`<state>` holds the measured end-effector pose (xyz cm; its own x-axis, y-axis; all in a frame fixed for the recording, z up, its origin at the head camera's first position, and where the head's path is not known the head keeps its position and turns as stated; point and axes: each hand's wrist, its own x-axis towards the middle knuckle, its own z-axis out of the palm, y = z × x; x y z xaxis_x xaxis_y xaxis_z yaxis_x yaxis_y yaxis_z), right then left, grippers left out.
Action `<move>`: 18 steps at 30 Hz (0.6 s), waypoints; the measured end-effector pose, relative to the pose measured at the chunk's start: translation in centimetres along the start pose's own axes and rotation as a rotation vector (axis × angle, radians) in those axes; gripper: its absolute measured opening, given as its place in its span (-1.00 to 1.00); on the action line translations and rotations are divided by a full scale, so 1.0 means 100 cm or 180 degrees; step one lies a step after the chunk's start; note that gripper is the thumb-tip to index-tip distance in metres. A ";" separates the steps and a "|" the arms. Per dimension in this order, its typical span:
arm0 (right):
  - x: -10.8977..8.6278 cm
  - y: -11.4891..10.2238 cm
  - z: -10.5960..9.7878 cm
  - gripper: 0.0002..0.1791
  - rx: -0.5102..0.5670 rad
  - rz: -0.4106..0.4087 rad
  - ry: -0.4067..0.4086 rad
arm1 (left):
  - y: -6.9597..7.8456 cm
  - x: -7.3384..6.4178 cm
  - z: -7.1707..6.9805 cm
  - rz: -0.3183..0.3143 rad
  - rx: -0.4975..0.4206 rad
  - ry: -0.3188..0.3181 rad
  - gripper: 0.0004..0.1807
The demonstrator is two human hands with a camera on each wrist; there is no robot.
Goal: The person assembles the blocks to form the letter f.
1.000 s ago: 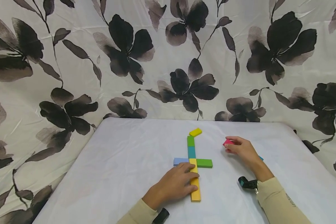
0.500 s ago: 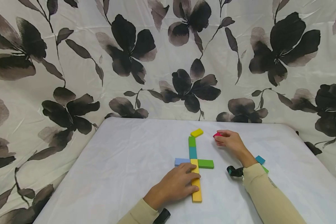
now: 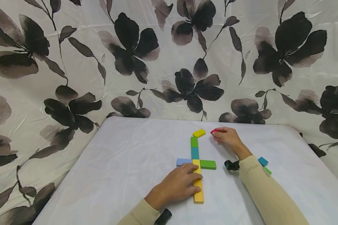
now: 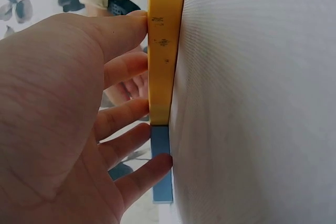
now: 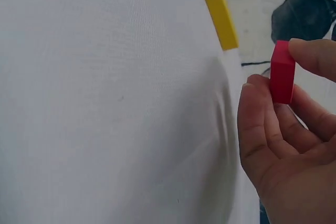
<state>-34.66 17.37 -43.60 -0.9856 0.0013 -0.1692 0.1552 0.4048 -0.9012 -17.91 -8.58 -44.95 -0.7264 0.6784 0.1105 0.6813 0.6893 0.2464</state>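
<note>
My left hand (image 3: 176, 184) rests its fingertips on the long orange-yellow block (image 3: 198, 196), which lies flat. In the left wrist view the fingers are nearly straight, with the little fingertip at a light blue block (image 4: 162, 187). Beyond the long block, a teal block (image 3: 195, 153) and a green block (image 3: 194, 142) continue the line, and a yellow block (image 3: 199, 133) sits slanted at the far end. My right hand (image 3: 229, 139) pinches a small red block (image 5: 282, 74) between thumb and fingers, just right of the yellow one.
A second green block (image 3: 207, 164) juts right from the line's middle. Near the right forearm lie a blue block (image 3: 263, 161) and another green block (image 3: 267, 170), partly hidden by the sleeve. The white table (image 3: 124, 162) ends at a floral cloth (image 3: 163, 62) behind.
My right hand has carried the red block left and away from me, toward the yellow block. The blue and green blocks at right have come into fuller view. My left hand stays in place.
</note>
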 end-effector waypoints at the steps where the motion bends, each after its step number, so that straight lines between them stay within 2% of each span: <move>1: 0.002 0.000 0.001 -0.40 -0.0019 0.0014 0.0008 | 0.000 0.000 0.000 0.0011 0.0001 0.0007 -0.56; 9: 0.013 0.005 0.010 -0.46 -0.0351 0.0005 0.0033 | 0.000 -0.001 0.000 0.0038 -0.0011 -0.0006 -0.56; 18: 0.020 0.002 0.015 -0.54 -0.0602 -0.0133 0.0112 | 0.000 -0.001 -0.001 -0.0016 0.0057 -0.0053 -0.55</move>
<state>-36.45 16.08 -44.72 -0.9932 0.0116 -0.1161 0.1020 0.5697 -0.8155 -17.86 -8.65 -44.87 -0.7283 0.6789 0.0931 0.6792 0.6971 0.2295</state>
